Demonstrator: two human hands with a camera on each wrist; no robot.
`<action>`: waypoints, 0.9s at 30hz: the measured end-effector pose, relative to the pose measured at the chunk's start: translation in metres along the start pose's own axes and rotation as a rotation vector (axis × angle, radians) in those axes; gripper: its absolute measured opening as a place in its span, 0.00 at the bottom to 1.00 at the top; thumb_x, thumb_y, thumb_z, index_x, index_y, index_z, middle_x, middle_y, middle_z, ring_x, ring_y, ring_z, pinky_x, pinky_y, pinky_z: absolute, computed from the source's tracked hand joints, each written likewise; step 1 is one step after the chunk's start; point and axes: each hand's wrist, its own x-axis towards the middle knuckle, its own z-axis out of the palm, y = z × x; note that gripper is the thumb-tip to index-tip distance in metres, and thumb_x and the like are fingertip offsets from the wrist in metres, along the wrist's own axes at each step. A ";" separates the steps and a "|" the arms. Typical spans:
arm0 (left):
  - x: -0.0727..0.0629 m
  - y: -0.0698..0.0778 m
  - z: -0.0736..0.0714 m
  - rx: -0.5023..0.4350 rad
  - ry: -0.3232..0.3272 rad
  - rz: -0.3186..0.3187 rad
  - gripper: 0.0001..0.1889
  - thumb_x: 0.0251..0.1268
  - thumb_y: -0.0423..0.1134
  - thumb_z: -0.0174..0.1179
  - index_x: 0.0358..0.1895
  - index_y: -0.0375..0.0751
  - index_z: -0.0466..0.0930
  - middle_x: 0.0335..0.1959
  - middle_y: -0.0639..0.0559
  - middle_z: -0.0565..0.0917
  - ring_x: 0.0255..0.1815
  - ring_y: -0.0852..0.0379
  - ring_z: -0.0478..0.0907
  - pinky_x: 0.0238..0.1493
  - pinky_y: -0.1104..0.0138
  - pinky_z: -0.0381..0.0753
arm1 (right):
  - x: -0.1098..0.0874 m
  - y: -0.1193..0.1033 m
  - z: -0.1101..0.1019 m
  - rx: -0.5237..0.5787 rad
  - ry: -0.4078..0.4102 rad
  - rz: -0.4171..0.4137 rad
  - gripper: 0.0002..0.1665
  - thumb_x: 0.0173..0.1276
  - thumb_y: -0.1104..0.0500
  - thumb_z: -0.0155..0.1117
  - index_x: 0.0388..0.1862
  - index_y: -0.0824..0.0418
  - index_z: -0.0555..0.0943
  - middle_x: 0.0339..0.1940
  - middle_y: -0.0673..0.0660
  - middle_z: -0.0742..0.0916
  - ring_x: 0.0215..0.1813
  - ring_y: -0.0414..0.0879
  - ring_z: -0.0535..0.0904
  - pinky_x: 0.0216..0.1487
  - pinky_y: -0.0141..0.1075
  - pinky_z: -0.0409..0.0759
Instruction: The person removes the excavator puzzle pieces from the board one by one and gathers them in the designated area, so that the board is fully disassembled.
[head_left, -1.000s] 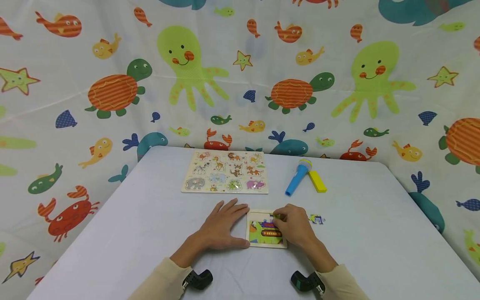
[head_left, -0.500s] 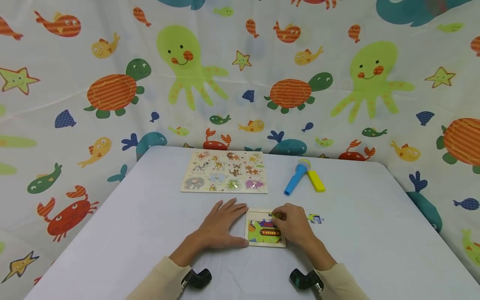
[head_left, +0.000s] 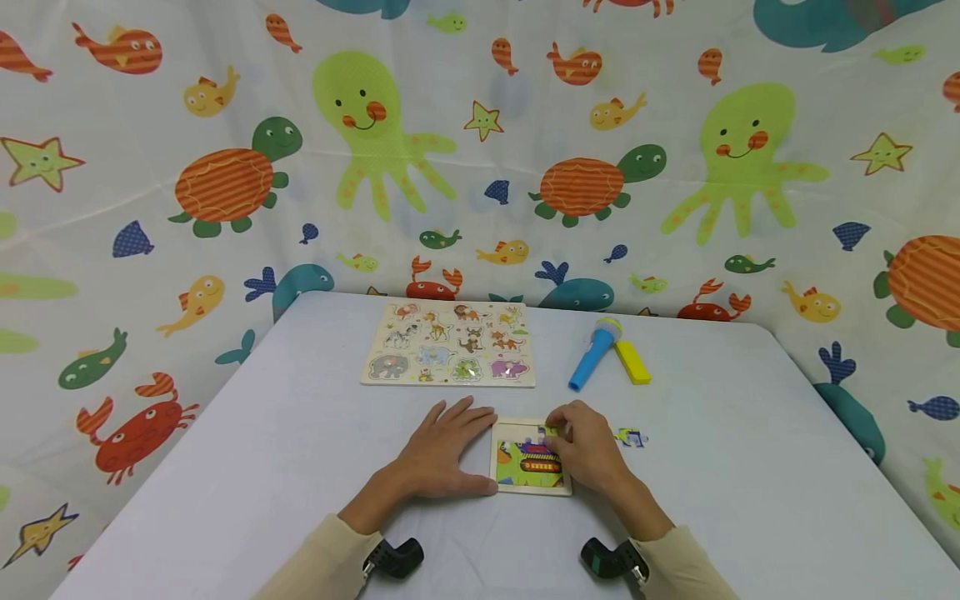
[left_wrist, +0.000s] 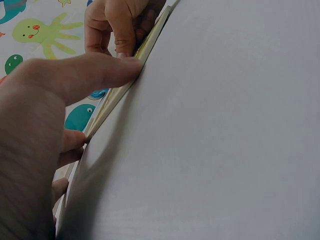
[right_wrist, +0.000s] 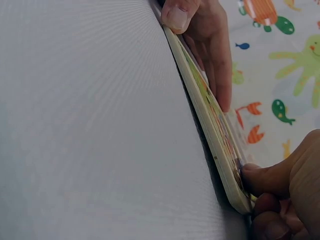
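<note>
A small wooden jigsaw puzzle [head_left: 516, 432] lies before me in its pale frame, its lower part filled with a brightly coloured picture. Bare wood shows along its upper left. My left hand [head_left: 442, 457] lies flat along the left side, with straight fingers and thumb touching the frame's edge. Over the upper right corner, my right hand [head_left: 590, 446] has curled fingers and pinches a yellow-green puzzle piece [head_left: 551, 431], mostly covered by the fingertips. In the right wrist view its thumb [right_wrist: 265, 179] presses on the puzzle's surface. One loose puzzle piece [head_left: 632, 437] lies right of that hand.
Behind the puzzle lies a larger wooden animal board [head_left: 450, 343]. A blue toy microphone [head_left: 592, 357] and a yellow block [head_left: 633, 363] lie at the back right of the white table [head_left: 750, 467]. A sea-animal curtain [head_left: 465, 167] hangs behind.
My right hand's fingers have lifted slightly at the puzzle's upper right corner, and the knuckles sit a little higher. The left hand stays in place on the frame.
</note>
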 end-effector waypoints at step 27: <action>0.000 -0.002 0.002 -0.001 0.011 0.008 0.52 0.49 0.73 0.64 0.78 0.55 0.64 0.78 0.59 0.65 0.83 0.49 0.47 0.80 0.44 0.40 | -0.003 0.002 -0.002 0.139 0.075 -0.017 0.08 0.68 0.69 0.65 0.41 0.57 0.84 0.37 0.50 0.82 0.33 0.43 0.74 0.31 0.30 0.76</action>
